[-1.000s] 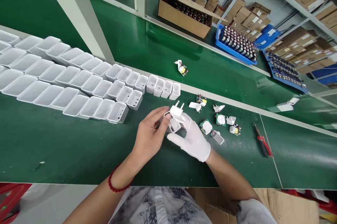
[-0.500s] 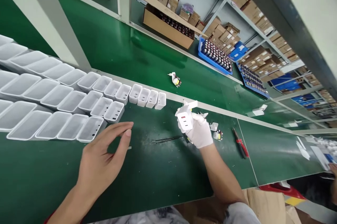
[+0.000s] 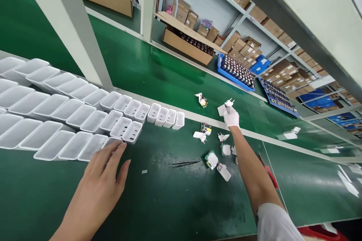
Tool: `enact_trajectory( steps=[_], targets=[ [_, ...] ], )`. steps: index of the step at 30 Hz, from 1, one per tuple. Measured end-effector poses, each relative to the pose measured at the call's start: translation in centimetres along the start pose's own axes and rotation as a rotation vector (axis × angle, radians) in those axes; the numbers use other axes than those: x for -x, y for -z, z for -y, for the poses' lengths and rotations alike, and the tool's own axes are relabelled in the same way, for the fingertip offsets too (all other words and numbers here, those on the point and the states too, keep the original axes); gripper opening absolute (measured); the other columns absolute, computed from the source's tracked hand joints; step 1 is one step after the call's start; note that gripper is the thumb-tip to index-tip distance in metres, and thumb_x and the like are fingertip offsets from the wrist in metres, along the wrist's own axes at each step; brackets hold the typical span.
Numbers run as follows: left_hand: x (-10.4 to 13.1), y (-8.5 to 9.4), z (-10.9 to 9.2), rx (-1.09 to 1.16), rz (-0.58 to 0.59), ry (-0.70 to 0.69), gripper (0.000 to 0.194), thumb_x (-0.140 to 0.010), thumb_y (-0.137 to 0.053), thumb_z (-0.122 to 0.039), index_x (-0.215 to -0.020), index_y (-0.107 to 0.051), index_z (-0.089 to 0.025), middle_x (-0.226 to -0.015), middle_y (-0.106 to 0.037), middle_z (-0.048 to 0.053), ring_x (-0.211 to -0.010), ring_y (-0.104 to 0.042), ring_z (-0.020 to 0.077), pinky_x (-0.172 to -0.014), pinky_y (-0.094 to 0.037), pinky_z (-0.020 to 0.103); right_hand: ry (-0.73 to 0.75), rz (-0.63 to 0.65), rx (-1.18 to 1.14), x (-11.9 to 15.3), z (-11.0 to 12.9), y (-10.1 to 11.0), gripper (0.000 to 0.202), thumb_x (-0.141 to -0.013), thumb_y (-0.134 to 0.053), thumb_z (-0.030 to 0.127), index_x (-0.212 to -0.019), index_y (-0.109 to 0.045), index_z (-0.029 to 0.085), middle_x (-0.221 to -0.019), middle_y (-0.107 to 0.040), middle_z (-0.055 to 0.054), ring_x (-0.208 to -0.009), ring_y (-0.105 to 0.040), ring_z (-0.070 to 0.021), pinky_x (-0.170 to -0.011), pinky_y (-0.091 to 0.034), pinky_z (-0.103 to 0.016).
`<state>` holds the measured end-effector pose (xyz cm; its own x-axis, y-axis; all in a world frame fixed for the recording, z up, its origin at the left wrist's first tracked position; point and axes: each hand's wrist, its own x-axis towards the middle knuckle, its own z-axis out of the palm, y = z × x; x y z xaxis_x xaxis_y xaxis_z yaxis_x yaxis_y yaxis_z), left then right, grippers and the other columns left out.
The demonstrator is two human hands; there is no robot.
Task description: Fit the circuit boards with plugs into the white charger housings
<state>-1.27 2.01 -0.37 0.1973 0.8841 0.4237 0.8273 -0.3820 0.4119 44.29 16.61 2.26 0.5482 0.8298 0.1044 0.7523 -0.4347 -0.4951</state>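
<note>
Casing rows: Pale, translucent-looking rectangular plastic casings [image 3: 92, 146] line the left of the dark green bench [image 3: 166, 203], open tops up, packed side by side, apparently to keep each one easy to reach and look into.
Loose parts: Green circuit boards with white pads [image 3: 211, 160] and small white plastic pieces lie spread near the right arm, seemingly spaced to prevent tangling.
Tools: Thin black metal tweezers [image 3: 185, 164] lie centre; red-handled pliers [image 3: 272, 177] sit to the right, partly behind the forearm, both probably parked within reach.
Charger: A white plastic charger with two plug pins [image 3: 221, 110] is at the far green strip, beyond the pale rail [image 3: 198, 113], pins pointing right; whether it rests on the surface cannot be told.
Gloved fingers: The white-gloved right hand [image 3: 232, 117] has its fingers drawn in narrowly around the charger, its grip partly hidden.
Bare fingers: The left hand [image 3: 98, 175] holds nothing visible, thumb well apart from loosely bent fingers; the fingertips reach the near row's right end, contact unclear.
</note>
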Motion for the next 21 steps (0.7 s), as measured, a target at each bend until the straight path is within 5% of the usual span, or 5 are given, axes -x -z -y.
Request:
enact_trajectory(
  steps=[4,8,12,17,21],
  targets=[
    [0.0,-0.2,0.4,-0.041,-0.014,0.014,0.025,-0.092,-0.048,-0.023,-0.115,-0.059,-0.018,-0.121,-0.058,0.018,-0.104,-0.063,0.0358,-0.086,-0.054,0.052,-0.031,-0.058,0.186,-0.6,-0.5,1.0,0.048,-0.085,-0.055,0.032,-0.125,-0.061,0.007,-0.110,-0.068,-0.024,-0.108,-0.064,-0.0353,-0.094,-0.048,-0.045],
    [-0.2,-0.6,0.5,-0.053,0.029,-0.073,0.016,-0.092,-0.049,-0.019,-0.092,-0.064,-0.015,-0.115,-0.061,0.018,-0.100,-0.065,0.0338,-0.090,-0.052,0.051,0.080,-0.107,0.305,0.9,0.5,1.5,0.051,-0.092,-0.046,0.037,-0.134,-0.055,0.009,-0.133,-0.053,-0.028,-0.122,-0.053,-0.0409,-0.100,-0.040,-0.057],
    [-0.2,-0.2,-0.8,-0.028,0.035,-0.123,0.020,-0.092,-0.050,-0.017,-0.109,-0.061,-0.014,-0.117,-0.062,0.017,-0.101,-0.065,0.0316,-0.085,-0.055,0.044,0.358,0.137,0.315,0.6,2.5,-1.1,0.059,-0.081,-0.062,0.024,-0.139,-0.053,0.026,-0.142,-0.054,-0.009,-0.131,-0.048,-0.0288,-0.109,-0.038,-0.039],
    [0.6,1.6,-2.1,0.013,0.073,-0.094,0.035,-0.091,-0.053,-0.018,-0.126,-0.053,-0.020,-0.124,-0.061,0.014,-0.111,-0.060,0.0324,-0.090,-0.053,0.047,0.444,0.295,0.275,-1.9,3.4,-3.6,0.079,-0.070,-0.066,0.012,-0.146,-0.045,0.018,-0.137,-0.057,-0.013,-0.123,-0.055,-0.0260,-0.104,-0.044,-0.034],
    [1.7,2.1,-1.4,0.041,0.159,0.074,0.043,-0.092,-0.049,-0.023,-0.135,-0.047,-0.020,-0.133,-0.055,0.017,-0.119,-0.055,0.0373,-0.091,-0.053,0.054,0.394,0.253,0.191,-2.7,3.0,-3.2,0.078,-0.067,-0.068,0.015,-0.142,-0.048,0.012,-0.111,-0.070,-0.017,-0.096,-0.067,-0.0288,-0.091,-0.050,-0.044]
  ],
)
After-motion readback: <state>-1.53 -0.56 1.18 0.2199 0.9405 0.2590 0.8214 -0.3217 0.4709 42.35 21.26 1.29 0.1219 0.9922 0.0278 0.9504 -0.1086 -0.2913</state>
